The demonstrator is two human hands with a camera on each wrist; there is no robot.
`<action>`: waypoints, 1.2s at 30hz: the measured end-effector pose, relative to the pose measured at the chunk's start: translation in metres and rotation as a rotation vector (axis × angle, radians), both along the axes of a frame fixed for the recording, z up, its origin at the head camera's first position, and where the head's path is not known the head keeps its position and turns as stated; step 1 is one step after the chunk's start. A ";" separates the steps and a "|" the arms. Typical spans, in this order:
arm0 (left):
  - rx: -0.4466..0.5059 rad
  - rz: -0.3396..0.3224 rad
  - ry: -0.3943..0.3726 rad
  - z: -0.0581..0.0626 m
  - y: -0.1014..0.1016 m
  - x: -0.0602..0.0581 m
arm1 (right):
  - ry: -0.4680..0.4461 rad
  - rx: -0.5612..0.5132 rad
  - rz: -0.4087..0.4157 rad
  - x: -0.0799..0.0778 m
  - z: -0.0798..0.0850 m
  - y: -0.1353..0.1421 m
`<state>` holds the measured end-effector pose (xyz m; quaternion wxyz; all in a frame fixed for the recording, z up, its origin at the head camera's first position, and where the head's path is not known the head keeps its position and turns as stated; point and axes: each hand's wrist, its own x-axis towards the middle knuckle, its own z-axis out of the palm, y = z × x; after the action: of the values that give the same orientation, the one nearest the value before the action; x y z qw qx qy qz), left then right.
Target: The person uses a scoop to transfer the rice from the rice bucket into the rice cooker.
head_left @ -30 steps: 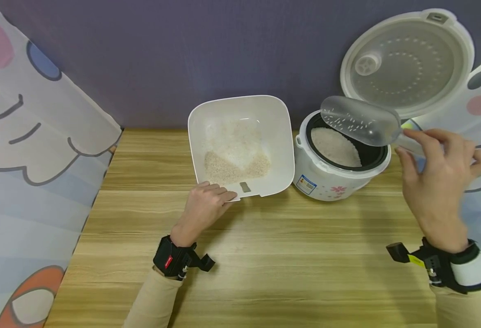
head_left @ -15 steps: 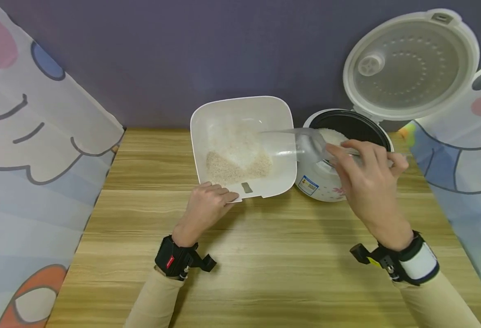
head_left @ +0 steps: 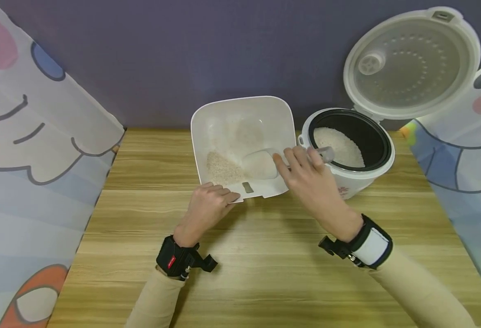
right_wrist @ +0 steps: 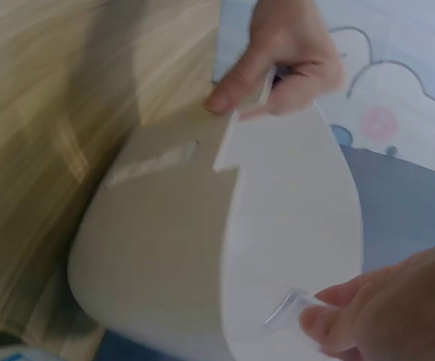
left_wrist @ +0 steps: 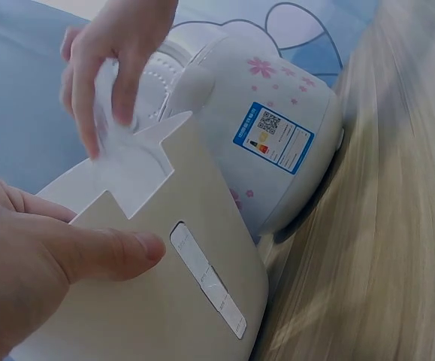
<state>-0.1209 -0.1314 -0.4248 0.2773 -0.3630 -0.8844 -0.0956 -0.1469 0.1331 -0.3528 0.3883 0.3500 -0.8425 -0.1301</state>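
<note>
My left hand [head_left: 207, 207] grips the near rim of a white rice bin [head_left: 271, 116], its thumb along the outer wall in the left wrist view. Loose rice [head_left: 223, 169] lies in the bin, heaped toward the near left. A clear plastic scoop [head_left: 260, 165] is down inside the bin, its bowl at the right edge of that heap. My right hand [head_left: 312, 187] holds the scoop by its handle, over the bin's right rim. Right of the bin stands a white rice cooker [left_wrist: 277, 113] with pink flowers. White rice [head_left: 340, 148] partly fills its black inner pot.
The cooker's lid [head_left: 412, 64] stands open, tipped back against the grey-blue wall [head_left: 162, 59]. Bin and cooker stand side by side at the back of the wooden table [head_left: 257, 273]. Cartoon-printed sheets [head_left: 27, 182] bound the table on both sides.
My right hand has brought the scoop left from over the cooker, down into the bin. The few grains in the scoop earlier no longer show. The left hand stays on the rim.
</note>
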 end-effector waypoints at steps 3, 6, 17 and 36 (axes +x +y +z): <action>0.004 0.003 -0.007 0.000 0.000 0.000 | -0.054 0.056 -0.027 -0.005 -0.007 -0.009; 0.003 0.005 -0.008 0.000 0.001 0.000 | -0.104 0.078 -0.056 -0.010 -0.014 -0.016; 0.013 0.015 -0.002 0.000 0.002 -0.001 | -0.215 0.012 -0.093 -0.017 -0.034 -0.031; 0.012 0.011 0.011 -0.004 0.002 -0.001 | -0.416 -0.061 -0.152 -0.013 -0.039 -0.057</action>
<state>-0.1222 -0.1292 -0.4292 0.2847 -0.3570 -0.8843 -0.0972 -0.1599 0.0759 -0.3914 0.2054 0.2929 -0.9320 -0.0585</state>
